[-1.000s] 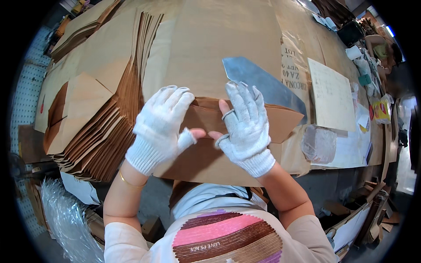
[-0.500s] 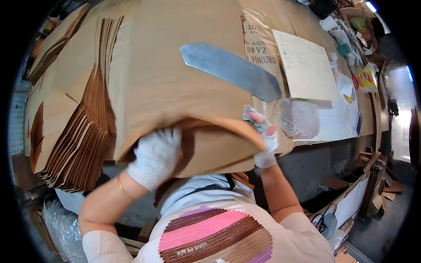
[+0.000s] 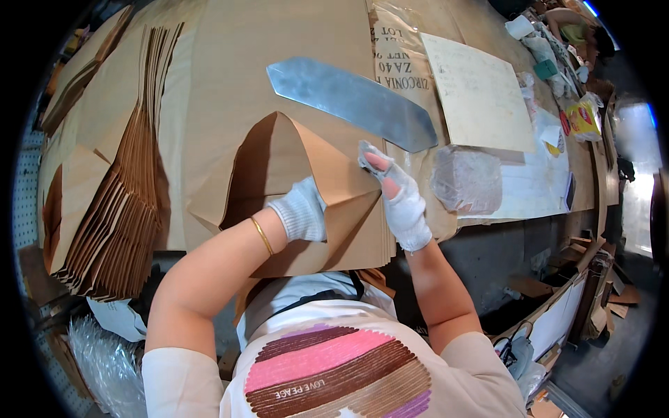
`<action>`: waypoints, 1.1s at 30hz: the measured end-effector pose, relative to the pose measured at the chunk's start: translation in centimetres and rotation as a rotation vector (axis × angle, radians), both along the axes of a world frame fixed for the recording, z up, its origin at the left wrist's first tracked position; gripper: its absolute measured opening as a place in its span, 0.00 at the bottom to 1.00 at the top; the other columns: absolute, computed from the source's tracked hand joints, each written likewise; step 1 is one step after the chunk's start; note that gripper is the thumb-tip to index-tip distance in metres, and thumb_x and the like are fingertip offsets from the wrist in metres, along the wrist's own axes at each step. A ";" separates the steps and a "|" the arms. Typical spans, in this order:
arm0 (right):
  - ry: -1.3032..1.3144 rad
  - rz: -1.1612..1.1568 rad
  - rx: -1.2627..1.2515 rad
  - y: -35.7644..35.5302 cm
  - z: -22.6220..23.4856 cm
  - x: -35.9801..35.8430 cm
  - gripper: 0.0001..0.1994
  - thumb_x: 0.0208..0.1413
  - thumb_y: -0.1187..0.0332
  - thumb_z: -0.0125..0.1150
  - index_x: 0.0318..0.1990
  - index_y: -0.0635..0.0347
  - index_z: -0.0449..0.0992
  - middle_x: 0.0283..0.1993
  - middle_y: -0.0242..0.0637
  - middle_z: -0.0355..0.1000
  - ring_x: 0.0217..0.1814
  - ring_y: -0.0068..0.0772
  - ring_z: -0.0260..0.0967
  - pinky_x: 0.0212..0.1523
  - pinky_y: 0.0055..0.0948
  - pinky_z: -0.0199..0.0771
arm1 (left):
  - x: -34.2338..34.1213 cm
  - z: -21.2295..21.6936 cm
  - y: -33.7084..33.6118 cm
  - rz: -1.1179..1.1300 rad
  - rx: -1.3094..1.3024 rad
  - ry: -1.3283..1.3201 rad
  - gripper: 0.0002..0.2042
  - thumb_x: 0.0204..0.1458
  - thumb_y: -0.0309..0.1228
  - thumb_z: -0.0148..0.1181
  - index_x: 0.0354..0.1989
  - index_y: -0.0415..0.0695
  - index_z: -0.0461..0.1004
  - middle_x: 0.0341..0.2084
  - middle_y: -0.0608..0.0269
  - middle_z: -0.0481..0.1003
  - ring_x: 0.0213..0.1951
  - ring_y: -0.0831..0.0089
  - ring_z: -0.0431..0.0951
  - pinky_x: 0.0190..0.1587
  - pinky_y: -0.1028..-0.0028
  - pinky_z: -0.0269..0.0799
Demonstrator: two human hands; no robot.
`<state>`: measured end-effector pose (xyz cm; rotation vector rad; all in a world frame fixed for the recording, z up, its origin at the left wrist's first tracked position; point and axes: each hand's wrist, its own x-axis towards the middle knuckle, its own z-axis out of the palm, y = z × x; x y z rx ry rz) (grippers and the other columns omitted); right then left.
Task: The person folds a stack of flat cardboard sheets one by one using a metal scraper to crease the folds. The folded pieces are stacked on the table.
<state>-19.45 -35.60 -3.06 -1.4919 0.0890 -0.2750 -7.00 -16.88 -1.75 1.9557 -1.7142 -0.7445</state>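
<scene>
Head view: at frame centre the brown paper bag (image 3: 306, 174) gapes toward the person; the left hand (image 3: 301, 212) is buried inside, fingers unseen, while the right hand (image 3: 397, 195) pinches its right edge.

Two gloved hands (image 3: 348, 202), one metal blade (image 3: 352, 101), one gold bangle (image 3: 262, 235) — one fanned stack of paper bags (image 3: 118, 209).

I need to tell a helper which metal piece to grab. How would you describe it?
On the brown paper covering the worktable, look just beyond the paper bag being opened. The flat grey metal blade lies there at a slant, the only shiny, tapered thing among paper.
</scene>
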 end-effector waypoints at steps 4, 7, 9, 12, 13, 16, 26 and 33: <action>0.018 0.037 -1.030 2.1 2.1 0.6 0.39 0.54 0.57 0.66 0.71 0.69 0.62 0.76 0.55 0.56 0.79 0.59 0.51 0.79 0.50 0.50 | 1.7 6.9 -2.4 -0.300 0.695 -0.412 0.27 0.61 0.43 0.50 0.67 0.45 0.69 0.68 0.57 0.68 0.70 0.60 0.64 0.73 0.63 0.56; 0.095 0.041 -1.251 3.1 1.9 1.1 0.39 0.55 0.55 0.65 0.70 0.69 0.63 0.77 0.54 0.54 0.81 0.57 0.48 0.81 0.51 0.44 | 4.2 7.5 0.2 -0.067 0.697 -0.863 0.33 0.63 0.48 0.48 0.72 0.41 0.62 0.73 0.58 0.62 0.73 0.63 0.58 0.74 0.66 0.51; 0.135 0.035 -1.304 3.7 1.7 1.3 0.39 0.55 0.54 0.65 0.70 0.69 0.63 0.78 0.54 0.54 0.81 0.56 0.47 0.81 0.51 0.41 | 5.8 7.0 1.1 0.126 0.592 -0.858 0.33 0.66 0.46 0.46 0.75 0.39 0.57 0.75 0.58 0.58 0.76 0.63 0.53 0.74 0.65 0.51; 0.165 0.025 -1.351 4.3 1.3 1.7 0.39 0.56 0.54 0.64 0.70 0.69 0.63 0.78 0.53 0.54 0.81 0.57 0.46 0.82 0.51 0.38 | 6.2 5.7 0.2 0.344 0.538 -0.703 0.32 0.65 0.43 0.48 0.74 0.39 0.57 0.75 0.57 0.59 0.76 0.64 0.54 0.75 0.66 0.51; 0.168 0.021 -1.362 4.5 1.2 2.0 0.39 0.56 0.54 0.64 0.70 0.69 0.63 0.78 0.53 0.53 0.81 0.57 0.47 0.82 0.51 0.38 | 6.0 4.7 0.3 0.395 0.511 -0.725 0.32 0.65 0.42 0.50 0.74 0.39 0.58 0.74 0.57 0.59 0.75 0.63 0.55 0.74 0.66 0.52; 0.162 0.010 -1.395 4.8 1.3 2.2 0.39 0.55 0.55 0.66 0.70 0.70 0.63 0.78 0.54 0.54 0.81 0.58 0.47 0.81 0.52 0.39 | 5.8 4.5 0.4 0.421 0.432 -0.732 0.29 0.63 0.40 0.52 0.70 0.38 0.64 0.71 0.55 0.65 0.70 0.60 0.63 0.70 0.65 0.60; 0.162 0.065 -1.369 6.5 3.0 4.0 0.42 0.50 0.52 0.70 0.67 0.73 0.65 0.76 0.56 0.56 0.79 0.60 0.49 0.80 0.54 0.43 | 6.4 7.1 16.4 1.056 -0.547 0.619 0.42 0.67 0.64 0.41 0.69 0.32 0.66 0.67 0.46 0.69 0.71 0.62 0.65 0.74 0.65 0.53; 0.066 0.033 -1.385 7.3 1.6 8.9 0.42 0.53 0.48 0.68 0.68 0.71 0.65 0.76 0.57 0.56 0.80 0.61 0.49 0.80 0.53 0.42 | 5.4 4.0 19.9 0.654 -0.257 0.185 0.40 0.69 0.60 0.37 0.71 0.33 0.64 0.71 0.45 0.64 0.75 0.51 0.58 0.75 0.61 0.52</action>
